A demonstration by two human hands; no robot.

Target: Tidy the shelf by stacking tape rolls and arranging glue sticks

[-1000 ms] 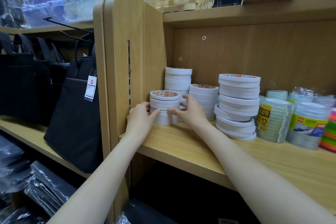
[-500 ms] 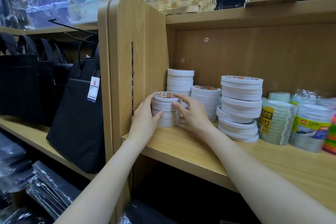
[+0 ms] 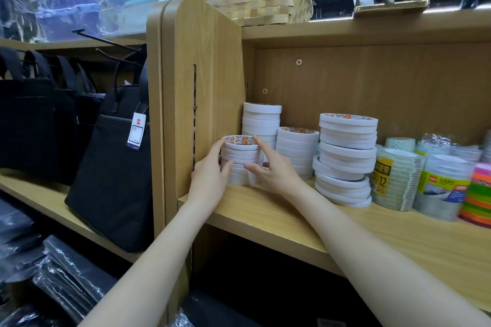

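Farthest left on the wooden shelf (image 3: 265,223), tight against the upright side panel (image 3: 210,82), stands the short stack of white tape rolls (image 3: 240,159) that the hands are working on; its axis runs straight up, its printed core faces the ceiling, and its lower rolls look slightly out of line with the upper ones. The left hand (image 3: 210,178) cups the stack's left flank, fingers curled around the rolls between them and the panel, thumb lying across the front. The right hand (image 3: 275,170) meets it from the other side, index finger reaching up to the top rim and thumb pressing low on the front, so the stack is gripped between both hands, directly ahead of them and about equally near to each. Just behind stands a taller stack of white rolls (image 3: 261,121), beside it a mid-height stack (image 3: 296,151), and further right the tallest stack (image 3: 345,159), whose lower rolls are splayed out of true. Right of that sit shrink-wrapped clear tape packs (image 3: 396,178) and bright coloured rolls (image 3: 475,194) at the edge. No glue sticks can be made out. Judging by this, the coming squeeze should be inward and level, since the panel allows little room leftward.
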